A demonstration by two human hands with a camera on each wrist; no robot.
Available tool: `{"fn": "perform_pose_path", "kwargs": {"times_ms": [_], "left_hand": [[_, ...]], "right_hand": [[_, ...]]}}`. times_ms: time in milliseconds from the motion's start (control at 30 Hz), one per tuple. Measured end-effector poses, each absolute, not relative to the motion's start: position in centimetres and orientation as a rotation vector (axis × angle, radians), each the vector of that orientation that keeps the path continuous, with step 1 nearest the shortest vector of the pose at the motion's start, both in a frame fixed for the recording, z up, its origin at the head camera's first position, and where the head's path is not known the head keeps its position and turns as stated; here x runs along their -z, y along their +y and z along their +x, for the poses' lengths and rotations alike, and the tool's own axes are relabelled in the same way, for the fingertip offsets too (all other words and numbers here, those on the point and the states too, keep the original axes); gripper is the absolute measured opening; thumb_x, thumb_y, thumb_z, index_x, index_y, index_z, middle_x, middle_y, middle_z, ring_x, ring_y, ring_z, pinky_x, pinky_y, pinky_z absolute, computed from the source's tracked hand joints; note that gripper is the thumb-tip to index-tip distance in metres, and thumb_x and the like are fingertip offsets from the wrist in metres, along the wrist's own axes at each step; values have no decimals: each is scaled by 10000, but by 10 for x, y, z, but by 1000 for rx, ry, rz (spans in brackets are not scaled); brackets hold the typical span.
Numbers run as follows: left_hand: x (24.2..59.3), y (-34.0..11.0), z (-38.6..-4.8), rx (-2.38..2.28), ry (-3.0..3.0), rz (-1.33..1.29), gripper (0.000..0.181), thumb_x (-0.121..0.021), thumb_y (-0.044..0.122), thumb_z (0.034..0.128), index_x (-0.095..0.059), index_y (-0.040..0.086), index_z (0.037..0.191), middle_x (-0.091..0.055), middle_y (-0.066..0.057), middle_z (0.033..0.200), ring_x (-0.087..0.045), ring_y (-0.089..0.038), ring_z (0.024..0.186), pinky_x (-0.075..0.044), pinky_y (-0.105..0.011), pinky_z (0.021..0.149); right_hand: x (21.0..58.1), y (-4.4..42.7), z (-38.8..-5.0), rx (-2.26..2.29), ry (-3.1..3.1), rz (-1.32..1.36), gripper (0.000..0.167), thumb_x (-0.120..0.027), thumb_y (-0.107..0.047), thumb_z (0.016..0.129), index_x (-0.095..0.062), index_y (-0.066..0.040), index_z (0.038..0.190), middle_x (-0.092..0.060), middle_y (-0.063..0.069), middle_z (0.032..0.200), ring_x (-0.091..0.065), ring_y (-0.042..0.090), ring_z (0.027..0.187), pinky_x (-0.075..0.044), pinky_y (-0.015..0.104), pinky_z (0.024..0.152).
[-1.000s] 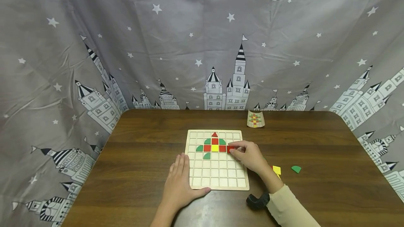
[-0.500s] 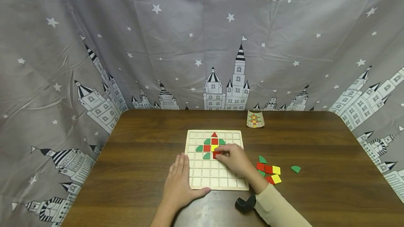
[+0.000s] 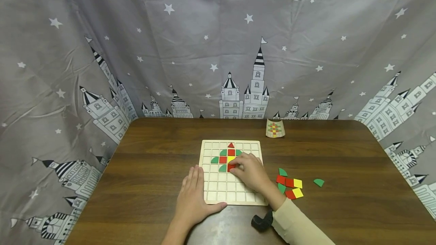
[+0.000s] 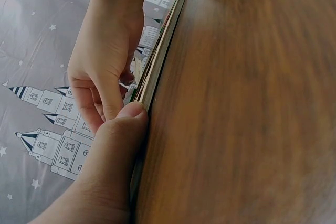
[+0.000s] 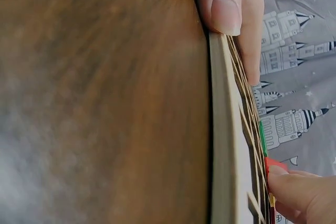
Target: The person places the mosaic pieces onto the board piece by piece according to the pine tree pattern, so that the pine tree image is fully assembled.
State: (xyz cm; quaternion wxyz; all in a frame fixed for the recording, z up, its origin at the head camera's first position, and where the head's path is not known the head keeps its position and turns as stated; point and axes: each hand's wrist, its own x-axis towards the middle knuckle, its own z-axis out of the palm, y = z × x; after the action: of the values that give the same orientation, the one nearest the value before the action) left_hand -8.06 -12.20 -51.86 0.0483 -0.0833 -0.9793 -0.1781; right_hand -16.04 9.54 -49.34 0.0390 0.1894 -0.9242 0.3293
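Note:
A pale wooden grid board [image 3: 218, 186] lies on the table, bearing red, green and yellow flat pieces near its top middle. My right hand [image 3: 252, 171] pinches a red square tile [image 3: 231, 168] between thumb and forefinger, at the cell just below the yellow square [image 3: 231, 159]. The tile's edge also shows red in the right wrist view, beside my right thumb; whether it lies fully flat I cannot tell. My left hand [image 3: 194, 196] rests along the board's left side, fingers straight, its thumb on the front edge. The right hand covers cells right of the yellow square.
Several loose red squares [image 3: 281, 179], yellow squares [image 3: 298, 183] and green quarter-circles [image 3: 283, 172] lie right of the board, one green piece [image 3: 318, 182] farther off. A curled pattern card [image 3: 275, 128] stands at the back. A black wrist device [image 3: 262, 222] sits by the right sleeve.
The right hand has moved left across the board with the red square, from its right side to below the yellow square, then slightly farther left. My left hand stays put.

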Motion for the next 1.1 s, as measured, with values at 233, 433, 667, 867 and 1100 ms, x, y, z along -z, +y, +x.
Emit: {"fn": "perform_pose_path", "kwargs": {"times_ms": [233, 433, 667, 867, 1100], "left_hand": [[520, -122, -80, 550, -2985, -250, 1358, -601, 899, 626, -242, -26, 1552, -210, -201, 1639, -188, -337, 1537, -242, -491, 1230], [519, -122, -80, 549, -2986, -250, 1357, -606, 894, 626, -240, -26, 1553, -208, -200, 1641, -183, -335, 1538, -238, -489, 1232], [518, -122, -80, 554, -2989, -250, 1361, -599, 899, 626, -232, -27, 1554, -207, -201, 1640, -182, -335, 1538, -236, -488, 1233], [518, -122, -80, 548, -2990, -250, 1359, -602, 896, 628, -231, -25, 1555, -213, -200, 1639, -183, -332, 1538, -237, -484, 1232], [516, -122, -80, 549, -2985, -250, 1355, -603, 894, 629, -238, -29, 1552, -220, -202, 1637, -190, -334, 1536, -242, -489, 1231]], "right_hand": [[493, 93, -158, -929, -2845, 589, 200, -794, -290, 838, -790, -231, 1029, -654, -98, 978, -542, 110, 885, -428, 301, 776], [495, 93, -158, -934, -2842, 590, 203, -784, -284, 847, -793, -224, 1040, -656, -96, 982, -536, 103, 864, -427, 302, 768], [497, 95, -159, -969, -2849, 594, 219, -778, -299, 853, -797, -210, 1053, -650, -105, 990, -551, 103, 887, -444, 313, 786], [497, 96, -159, -939, -2833, 628, 217, -783, -307, 844, -806, -214, 1039, -646, -127, 973, -526, 75, 849, -435, 264, 741], [495, 97, -156, -899, -2848, 635, 194, -787, -303, 841, -809, -240, 1023, -612, -156, 950, -471, 51, 820, -407, 222, 698]]}}
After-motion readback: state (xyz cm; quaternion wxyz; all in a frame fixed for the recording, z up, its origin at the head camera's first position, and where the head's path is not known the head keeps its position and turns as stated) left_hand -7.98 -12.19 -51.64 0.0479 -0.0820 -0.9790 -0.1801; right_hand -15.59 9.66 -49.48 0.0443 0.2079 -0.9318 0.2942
